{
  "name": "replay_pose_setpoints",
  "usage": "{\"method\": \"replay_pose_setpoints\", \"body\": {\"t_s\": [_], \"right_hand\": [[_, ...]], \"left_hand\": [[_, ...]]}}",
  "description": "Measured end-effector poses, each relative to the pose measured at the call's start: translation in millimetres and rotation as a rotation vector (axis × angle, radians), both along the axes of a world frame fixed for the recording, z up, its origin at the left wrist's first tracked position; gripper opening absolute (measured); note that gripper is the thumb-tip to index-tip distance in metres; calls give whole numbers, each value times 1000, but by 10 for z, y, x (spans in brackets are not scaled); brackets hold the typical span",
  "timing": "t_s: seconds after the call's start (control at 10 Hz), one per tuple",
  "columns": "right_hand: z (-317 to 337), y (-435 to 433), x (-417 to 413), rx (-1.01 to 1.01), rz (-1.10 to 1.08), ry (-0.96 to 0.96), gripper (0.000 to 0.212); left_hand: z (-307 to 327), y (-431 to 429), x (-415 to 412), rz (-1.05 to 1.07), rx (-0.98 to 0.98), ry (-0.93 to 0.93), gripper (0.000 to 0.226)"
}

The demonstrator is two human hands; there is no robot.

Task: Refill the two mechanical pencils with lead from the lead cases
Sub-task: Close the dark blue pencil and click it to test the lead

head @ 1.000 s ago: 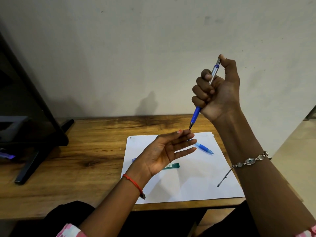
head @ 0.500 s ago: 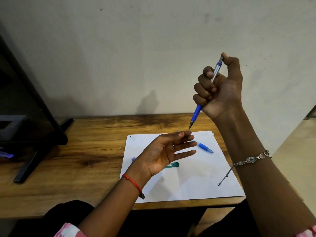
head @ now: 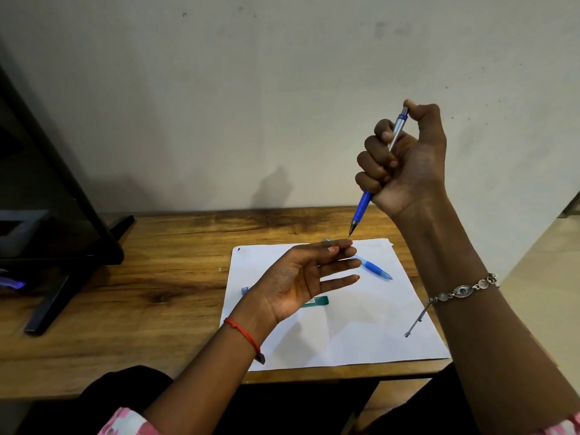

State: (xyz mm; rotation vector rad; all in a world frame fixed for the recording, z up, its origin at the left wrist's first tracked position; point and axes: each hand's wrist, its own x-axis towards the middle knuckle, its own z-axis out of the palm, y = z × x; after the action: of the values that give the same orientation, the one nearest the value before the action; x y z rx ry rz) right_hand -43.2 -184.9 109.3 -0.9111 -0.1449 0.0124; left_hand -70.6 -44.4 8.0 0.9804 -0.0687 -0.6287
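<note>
Head view: one gripped pencil (head: 363, 205) (right hand (head: 408, 164)), one loose pencil (head: 375, 267).

Right hand: the right hand (head: 408, 164) was raised above the desk, fingers curled round a silver-barrelled mechanical pencil with a blue grip (head: 363, 206), thumb on its top end, tip pointing down.
Left hand: the left hand (head: 298, 284) lay open, palm up, just below that tip.
Desk: a white sheet of paper (head: 361, 334) lay on the brown wooden desk (head: 157, 277).
On the sheet: a translucent blue mechanical pencil (head: 376, 269) and a flat teal lead case (head: 319, 301), both partly hidden by the left hand.
</note>
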Motion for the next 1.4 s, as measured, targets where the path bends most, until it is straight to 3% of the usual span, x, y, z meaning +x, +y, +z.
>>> {"method": "replay_pose_setpoints", "body": {"t_s": [1.4], "right_hand": [[-51,-38,53,80,-24,-21,56]], "left_hand": [[-14,1,4,-1,-3,-13,34]]}}
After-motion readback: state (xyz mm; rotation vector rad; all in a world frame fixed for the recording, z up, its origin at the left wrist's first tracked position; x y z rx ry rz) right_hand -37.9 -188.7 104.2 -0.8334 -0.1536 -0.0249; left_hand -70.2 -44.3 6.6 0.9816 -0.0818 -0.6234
